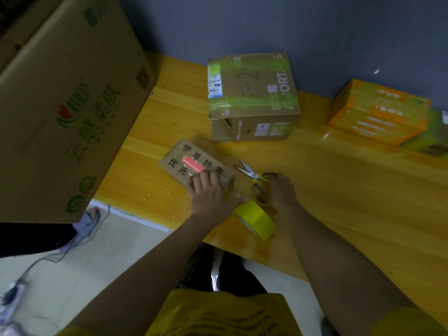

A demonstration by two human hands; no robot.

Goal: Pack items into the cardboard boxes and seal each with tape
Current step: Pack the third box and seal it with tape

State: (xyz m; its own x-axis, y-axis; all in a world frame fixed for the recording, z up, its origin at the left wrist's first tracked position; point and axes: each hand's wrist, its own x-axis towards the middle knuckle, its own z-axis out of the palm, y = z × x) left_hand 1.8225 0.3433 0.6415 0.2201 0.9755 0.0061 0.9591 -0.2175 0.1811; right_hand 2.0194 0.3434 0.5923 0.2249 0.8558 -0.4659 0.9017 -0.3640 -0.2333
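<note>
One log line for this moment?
left hand presses small box | right hand holds scissors | tape roll on table

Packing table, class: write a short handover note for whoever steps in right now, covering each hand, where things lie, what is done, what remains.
Left hand: pressing flat on the near end of the small box.
Right hand: grip on the yellow-handled scissors, blades open, lying on the table.
Tape roll: on the table's near edge, between the arms.
Done: the middle box is already taped.
Left: finish taping the small box; whether its tape is cut, I cannot tell.
</note>
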